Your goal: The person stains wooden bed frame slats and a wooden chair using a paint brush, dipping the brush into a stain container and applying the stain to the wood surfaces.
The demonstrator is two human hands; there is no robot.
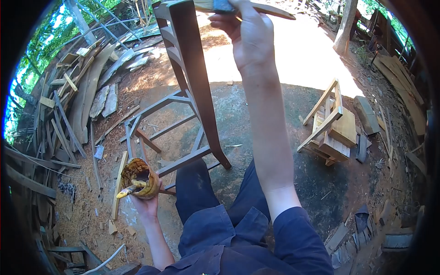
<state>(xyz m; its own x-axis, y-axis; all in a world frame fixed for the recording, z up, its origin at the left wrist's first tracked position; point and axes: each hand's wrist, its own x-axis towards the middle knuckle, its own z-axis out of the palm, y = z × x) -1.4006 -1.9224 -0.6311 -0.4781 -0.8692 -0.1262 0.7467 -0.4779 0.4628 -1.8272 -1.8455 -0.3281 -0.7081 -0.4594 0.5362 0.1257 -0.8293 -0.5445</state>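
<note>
My right hand is raised at the top of the head view, its fingers closed round a paintbrush with a wooden handle and a blue band. The bristles point left, overlapping the top of a dark brown wooden chair frame. The chair stands in front of my legs, with its tall back upright and its seat frame without a panel. Low on the left, my left hand grips a yellow-brown stained pot. A yellow-smeared stick leans out over the pot's rim.
A small unpainted wooden chair frame stands on the right beside wooden blocks. Planks and offcuts are heaped on the left. More boards lie along the right edge. A tree trunk rises at the back right.
</note>
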